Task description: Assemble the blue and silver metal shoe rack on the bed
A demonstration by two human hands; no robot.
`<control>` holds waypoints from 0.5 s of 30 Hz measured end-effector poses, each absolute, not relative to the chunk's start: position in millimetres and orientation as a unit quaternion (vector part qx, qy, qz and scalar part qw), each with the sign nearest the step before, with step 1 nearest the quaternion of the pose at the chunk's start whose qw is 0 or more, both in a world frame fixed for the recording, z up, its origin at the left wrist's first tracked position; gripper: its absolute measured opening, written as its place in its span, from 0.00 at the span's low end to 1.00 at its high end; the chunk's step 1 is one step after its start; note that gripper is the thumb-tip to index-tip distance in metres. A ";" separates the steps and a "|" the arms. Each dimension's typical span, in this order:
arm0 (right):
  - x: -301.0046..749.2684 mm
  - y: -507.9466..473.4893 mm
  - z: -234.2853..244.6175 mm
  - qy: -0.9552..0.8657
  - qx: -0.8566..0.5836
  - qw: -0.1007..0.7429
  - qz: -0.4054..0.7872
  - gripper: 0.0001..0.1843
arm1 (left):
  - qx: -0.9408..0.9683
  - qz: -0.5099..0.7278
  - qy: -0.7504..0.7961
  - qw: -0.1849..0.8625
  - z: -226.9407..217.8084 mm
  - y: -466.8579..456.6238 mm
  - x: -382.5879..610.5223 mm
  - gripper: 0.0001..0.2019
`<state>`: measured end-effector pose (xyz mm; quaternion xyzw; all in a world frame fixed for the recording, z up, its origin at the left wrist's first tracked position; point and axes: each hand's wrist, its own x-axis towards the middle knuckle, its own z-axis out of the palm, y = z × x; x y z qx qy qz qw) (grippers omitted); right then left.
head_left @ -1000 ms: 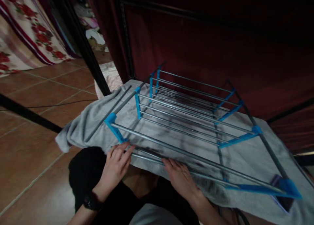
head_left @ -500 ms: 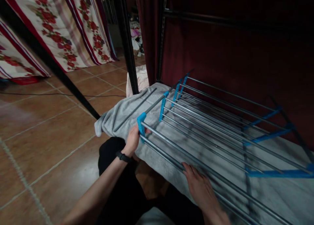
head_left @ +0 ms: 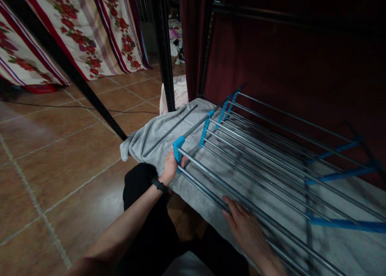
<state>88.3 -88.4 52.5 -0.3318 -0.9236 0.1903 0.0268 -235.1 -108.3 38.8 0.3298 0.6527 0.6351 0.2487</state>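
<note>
A metal drying rack [head_left: 241,174] with long grey rods and blue plastic end pieces lies across a grey blanket [head_left: 157,131]. My left hand [head_left: 170,166] is closed around the blue corner bracket [head_left: 178,149] at the rack's near left end, with fingertips showing on its far side. Its wrist wears a black band [head_left: 159,185]. Farther right, my right hand [head_left: 243,223] lies over the lower front rod with its fingers stretched out, touching the rods rather than wrapping them. A loose grey rod [head_left: 170,130] rests on the blanket left of the rack.
Black metal posts [head_left: 164,47] rise at the corner, and another slants down at left [head_left: 66,67]. A dark red curtain [head_left: 271,63] hangs behind the rack. Floral cloth [head_left: 78,31] hangs beyond the tiled floor [head_left: 90,155], where a cable [head_left: 75,106] runs.
The view has shifted slightly, so the surroundings sit farther right. My left hand keeps hold of the bracket, and my right hand stays on the front rods.
</note>
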 end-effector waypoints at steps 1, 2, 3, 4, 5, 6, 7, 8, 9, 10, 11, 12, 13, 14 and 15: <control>79.1 -87.7 55.4 -0.923 -0.324 0.028 0.206 0.25 | 0.343 0.631 0.651 0.245 38.3 -108.7 -235.1 0.35; 67.5 -86.8 58.0 -0.922 -0.315 0.029 0.223 0.26 | 0.354 0.629 0.650 0.240 38.5 -109.3 -234.9 0.36; 53.8 -85.6 60.4 -0.921 -0.306 0.031 0.240 0.25 | 0.359 0.628 0.649 0.237 39.2 -110.0 -234.4 0.36; 38.3 -84.0 62.4 -0.919 -0.295 0.034 0.259 0.25 | 0.358 0.629 0.650 0.234 40.5 -110.7 -233.6 0.36; 21.5 -81.9 64.2 -0.917 -0.284 0.038 0.277 0.25 | 0.357 0.629 0.650 0.234 42.2 -111.5 -232.7 0.36; 3.9 -79.3 65.6 -0.916 -0.270 0.042 0.295 0.25 | 0.358 0.628 0.649 0.236 44.1 -112.3 -231.6 0.36; -13.9 -76.2 66.6 -0.913 -0.254 0.048 0.315 0.25 | 0.361 0.629 0.646 0.239 45.8 -113.0 -230.6 0.36; -31.4 -72.8 67.4 -0.909 -0.240 0.054 0.336 0.23 | 0.362 0.630 0.643 0.243 47.3 -113.7 -229.8 0.37; -48.0 -69.3 67.7 -0.903 -0.228 0.061 0.359 0.21 | 0.362 0.632 0.640 0.247 48.2 -114.1 -229.2 0.37; -63.1 -65.9 67.6 -0.896 -0.219 0.064 0.382 0.18 | 0.360 0.634 0.638 0.250 48.4 -114.5 -228.9 0.36; -76.4 -62.8 67.0 -0.888 -0.215 0.066 0.400 0.14 | 0.352 0.637 0.638 0.252 47.9 -114.7 -229.0 0.35; -87.5 -60.3 66.0 -0.882 -0.216 0.066 0.413 0.11 | 0.342 0.640 0.640 0.252 46.7 -114.8 -229.3 0.34; -96.2 -58.6 64.5 -0.879 -0.219 0.065 0.418 0.09 | 0.332 0.642 0.644 0.251 44.8 -114.7 -229.8 0.32; -102.5 -57.7 62.6 -0.879 -0.221 0.063 0.417 0.09 | 0.322 0.643 0.647 0.251 42.5 -114.6 -230.4 0.30; -106.5 -57.6 60.4 -0.881 -0.223 0.060 0.413 0.09 | 0.312 0.644 0.651 0.254 39.9 -114.3 -231.0 0.28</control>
